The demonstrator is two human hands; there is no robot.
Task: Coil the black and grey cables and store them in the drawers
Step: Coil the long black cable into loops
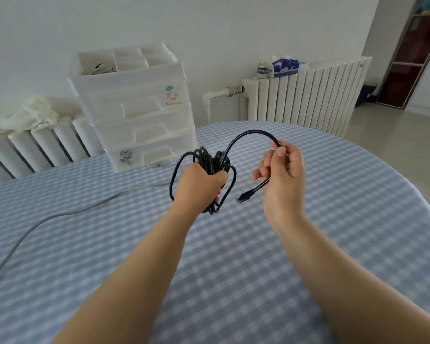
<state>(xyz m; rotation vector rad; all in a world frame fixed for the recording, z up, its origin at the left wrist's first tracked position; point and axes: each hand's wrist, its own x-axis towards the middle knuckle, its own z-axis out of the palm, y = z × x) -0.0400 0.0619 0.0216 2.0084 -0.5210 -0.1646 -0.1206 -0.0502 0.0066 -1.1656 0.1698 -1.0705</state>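
Note:
My left hand is closed around a bundle of coiled black cable, held above the table. One loose loop arcs up and to the right into my right hand, which pinches the cable's tail. The plug end dangles below my right fingers. A grey cable lies uncoiled on the table, running from the left edge towards the drawers. The white translucent drawer unit stands at the table's far left, all drawers shut.
The table wears a blue and white checked cloth. Open compartments on top of the drawer unit hold small items. White radiators line the wall behind, with a cloth, a cup and a tissue box on them.

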